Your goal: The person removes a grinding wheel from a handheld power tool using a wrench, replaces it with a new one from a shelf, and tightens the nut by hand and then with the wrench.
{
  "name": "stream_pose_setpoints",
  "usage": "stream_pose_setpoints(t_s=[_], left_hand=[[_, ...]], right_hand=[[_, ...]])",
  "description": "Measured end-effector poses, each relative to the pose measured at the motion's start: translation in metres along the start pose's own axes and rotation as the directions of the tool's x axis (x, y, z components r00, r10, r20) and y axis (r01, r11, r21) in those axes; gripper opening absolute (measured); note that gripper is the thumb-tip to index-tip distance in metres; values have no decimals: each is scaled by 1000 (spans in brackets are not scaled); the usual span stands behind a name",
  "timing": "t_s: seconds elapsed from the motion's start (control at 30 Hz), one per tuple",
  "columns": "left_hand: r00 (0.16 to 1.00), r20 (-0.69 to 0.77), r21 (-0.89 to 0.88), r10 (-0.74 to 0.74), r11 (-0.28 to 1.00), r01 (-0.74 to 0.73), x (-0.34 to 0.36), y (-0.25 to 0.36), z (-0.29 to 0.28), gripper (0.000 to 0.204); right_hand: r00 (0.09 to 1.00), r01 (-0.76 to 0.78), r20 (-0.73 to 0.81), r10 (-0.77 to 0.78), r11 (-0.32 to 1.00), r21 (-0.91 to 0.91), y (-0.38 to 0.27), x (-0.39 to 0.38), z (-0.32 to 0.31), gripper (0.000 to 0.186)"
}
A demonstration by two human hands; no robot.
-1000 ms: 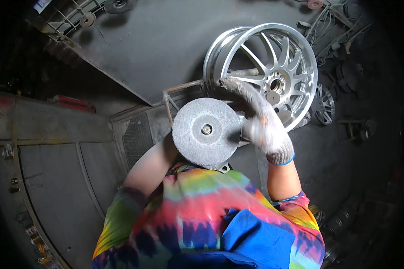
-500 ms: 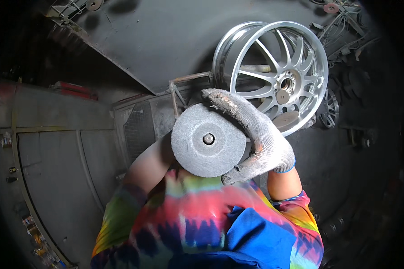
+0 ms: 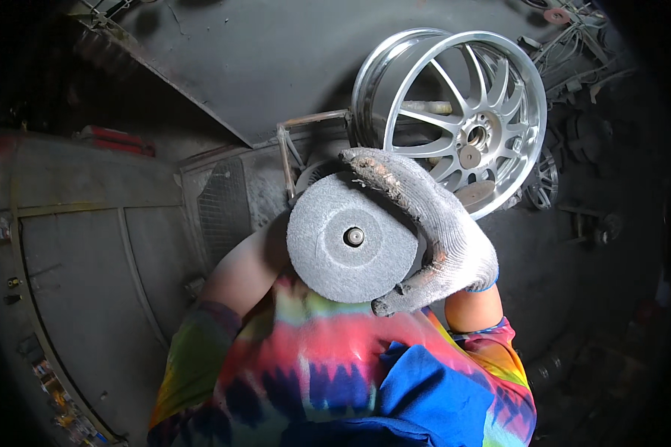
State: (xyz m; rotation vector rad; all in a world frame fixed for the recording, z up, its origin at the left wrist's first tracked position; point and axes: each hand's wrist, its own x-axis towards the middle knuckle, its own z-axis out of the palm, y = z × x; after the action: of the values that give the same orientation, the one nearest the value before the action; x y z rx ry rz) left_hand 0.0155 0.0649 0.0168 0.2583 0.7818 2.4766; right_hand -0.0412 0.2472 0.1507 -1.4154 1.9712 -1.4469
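Observation:
A round grey abrasive disc (image 3: 324, 261) with a metal spindle end (image 3: 355, 237) at its centre faces up in front of my chest. My right hand (image 3: 455, 238), in a worn, dirty whitish knit glove, curves around the disc's right side. Its fingers reach over the far edge and its thumb lies at the near edge. From the left my bare forearm (image 3: 250, 264) runs behind the disc, which hides my left hand and whatever holds the disc from below.
Beyond my right hand a silver alloy wheel (image 3: 525, 153) leans, with a small round disc and a larger one against its lower spokes. A rusty metal frame (image 3: 283, 160) stands left of it. Grey panels (image 3: 82, 268) fill the left; cables (image 3: 574, 45) hang at far right.
The disc and my right hand have shifted slightly right and nearer, keeping the same hold. The view has moved a little, so the wheel sits slightly higher.

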Motion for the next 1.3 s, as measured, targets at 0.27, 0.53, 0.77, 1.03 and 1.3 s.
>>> stream_pose_setpoints(t_s=[0.27,0.53,0.77,1.03,1.3], left_hand=[[1000,12,-20,0,1000,0,0,1,0,14],[1000,-15,-51,7,999,-7,2,2,-7,13],[984,-179,-17,2,1000,-6,26,10,-23,12],[731,-608,592,310,791,157,-31,82,24,21],[859,-440,675,262,727,124,-51,87,56,27]], right_hand=[[983,-75,-141,116,960,271,12,-12,-6,142],[934,-203,-234,270,940,275,45,-37,64,111],[890,-271,-223,397,855,442,72,-71,97,102],[857,-388,55,512,573,722,58,-58,74,102],[967,-239,142,209,567,789,50,-48,40,92]])
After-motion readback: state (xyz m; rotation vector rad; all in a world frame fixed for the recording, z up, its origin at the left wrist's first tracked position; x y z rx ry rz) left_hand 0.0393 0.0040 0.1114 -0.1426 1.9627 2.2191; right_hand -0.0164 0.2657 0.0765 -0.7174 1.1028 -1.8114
